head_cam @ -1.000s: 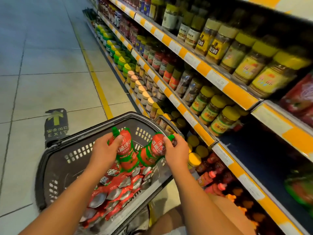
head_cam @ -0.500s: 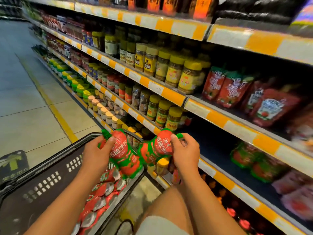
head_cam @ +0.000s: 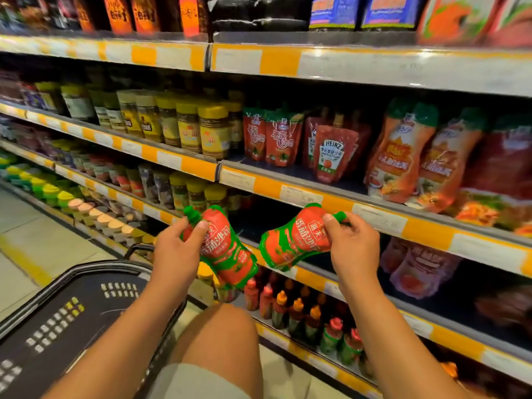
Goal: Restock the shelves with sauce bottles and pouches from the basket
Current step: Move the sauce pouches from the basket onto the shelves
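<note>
Left hand [head_cam: 175, 249] and right hand [head_cam: 352, 243] each pinch a floppy red sauce pouch [head_cam: 227, 249] near its cap (second pouch [head_cam: 296, 240]), just off the shelf edge [head_cam: 374, 217]; either could slip or knock neighbours over.

A single head-worn wide-angle camera looks forward and down, close to the shelves [head_cam: 288, 194], with the basket [head_cam: 57, 312] lower left of them.

basket [head_cam: 86, 286]: contents out of view | price tags [head_cam: 300, 197]: blurred, unreadable
</note>
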`<control>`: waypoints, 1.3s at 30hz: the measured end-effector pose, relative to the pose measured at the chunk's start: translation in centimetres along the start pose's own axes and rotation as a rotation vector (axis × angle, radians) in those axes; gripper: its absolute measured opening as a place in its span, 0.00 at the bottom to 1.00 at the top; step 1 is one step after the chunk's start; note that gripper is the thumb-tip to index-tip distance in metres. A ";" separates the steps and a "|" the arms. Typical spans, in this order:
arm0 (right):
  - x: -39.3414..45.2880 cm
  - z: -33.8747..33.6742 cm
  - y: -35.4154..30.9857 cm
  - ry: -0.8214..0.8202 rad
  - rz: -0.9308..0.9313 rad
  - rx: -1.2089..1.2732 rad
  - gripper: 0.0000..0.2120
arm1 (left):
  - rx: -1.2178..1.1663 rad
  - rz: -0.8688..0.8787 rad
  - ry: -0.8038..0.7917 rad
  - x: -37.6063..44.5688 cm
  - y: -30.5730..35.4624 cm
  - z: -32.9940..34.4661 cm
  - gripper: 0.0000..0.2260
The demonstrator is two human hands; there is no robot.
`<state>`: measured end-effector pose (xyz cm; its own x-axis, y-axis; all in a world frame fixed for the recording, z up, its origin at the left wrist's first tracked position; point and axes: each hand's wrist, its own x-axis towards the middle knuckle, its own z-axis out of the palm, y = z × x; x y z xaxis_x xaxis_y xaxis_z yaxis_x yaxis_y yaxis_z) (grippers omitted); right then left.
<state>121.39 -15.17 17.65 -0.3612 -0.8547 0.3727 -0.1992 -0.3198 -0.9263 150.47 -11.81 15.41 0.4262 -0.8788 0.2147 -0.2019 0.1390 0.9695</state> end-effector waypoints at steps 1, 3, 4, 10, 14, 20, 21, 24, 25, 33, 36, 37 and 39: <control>0.2 -1.0 0.3 0.019 0.002 -0.003 0.12 | -0.008 0.001 -0.013 0.0 0.3 1.2 0.17; 0.6 -2.6 0.9 0.051 0.006 -0.017 0.12 | -0.037 0.006 -0.020 0.0 0.5 3.6 0.12; 0.8 -3.4 1.2 0.066 0.005 -0.027 0.12 | -0.044 0.005 -0.028 0.1 0.6 4.9 0.11; 1.6 -6.9 2.9 0.141 -0.034 -0.083 0.13 | -0.140 -0.076 -0.055 0.4 0.2 11.1 0.13; 0.9 -7.8 4.0 0.127 -0.037 -0.088 0.10 | -0.196 -0.166 -0.039 0.5 -1.1 14.0 0.07; -0.1 -8.0 5.9 0.204 -0.007 -0.065 0.07 | -0.244 -0.245 0.019 1.9 -3.2 15.8 0.12; -0.2 -8.1 6.4 0.232 0.026 -0.030 0.07 | -0.259 -0.250 0.026 2.2 -3.4 16.1 0.10; 0.1 -8.2 7.3 0.311 0.107 0.065 0.07 | -0.294 -0.245 0.024 3.1 -3.4 17.2 0.10; 0.3 -8.2 7.4 0.327 0.114 0.073 0.07 | -0.311 -0.249 0.019 3.4 -3.3 17.7 0.11; 2.6 -8.2 8.3 0.472 0.164 -0.081 0.22 | -0.252 -0.268 -0.074 5.5 -2.9 20.5 0.05; 3.4 -8.0 8.3 0.495 0.122 -0.148 0.08 | -0.239 -0.287 -0.111 6.1 -3.4 21.4 0.08; 3.6 -7.9 8.3 0.490 0.113 -0.179 0.06 | -0.233 -0.284 -0.119 6.4 -3.6 21.7 0.09; 3.8 -7.7 8.2 0.463 0.095 -0.219 0.05 | -0.234 -0.275 -0.161 6.8 -3.8 22.3 0.11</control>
<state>111.36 -17.94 11.87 -0.7420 -0.5896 0.3189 -0.3143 -0.1143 -0.9424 134.49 -28.47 10.60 0.2889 -0.9555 -0.0601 0.1154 -0.0276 0.9929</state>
